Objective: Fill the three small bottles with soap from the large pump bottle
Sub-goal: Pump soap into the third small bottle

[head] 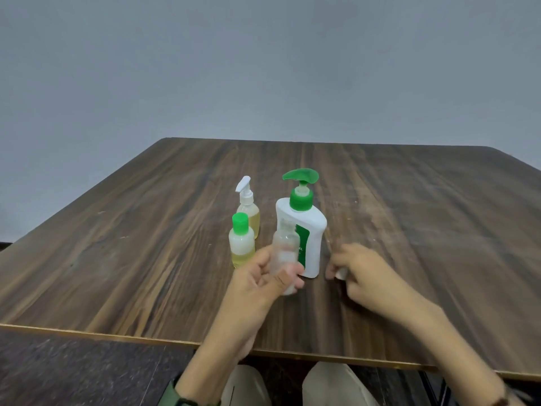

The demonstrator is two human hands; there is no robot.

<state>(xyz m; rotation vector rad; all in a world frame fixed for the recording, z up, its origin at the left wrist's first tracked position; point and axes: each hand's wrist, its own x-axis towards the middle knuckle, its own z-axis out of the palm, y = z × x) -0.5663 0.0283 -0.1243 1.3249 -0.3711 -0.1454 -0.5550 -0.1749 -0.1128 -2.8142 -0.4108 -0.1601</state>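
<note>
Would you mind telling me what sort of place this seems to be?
Probably a plain indoor room set up for a tabletop task: a bare grey wall, a dark wood-grain table, and a speckled dark floor. Nothing marks it as home or office.

A: Where's the free room?

B: Right half of the table [424, 218] is bare wood out to the frame's right edge. Left half too, from the frame's left edge up to the bottles.

A: Obstacles?

B: Centre cluster. Large pump bottle [303, 230] upright, green-capped bottle [242, 240] left of it, white-pump bottle [248, 209] just behind that. Narrow gap between the two groups, partly blocked by the clear bottle [285, 253] gripped in the left hand [263, 276]. Right hand [360, 271] sits low, just right of the large bottle's base.
</note>
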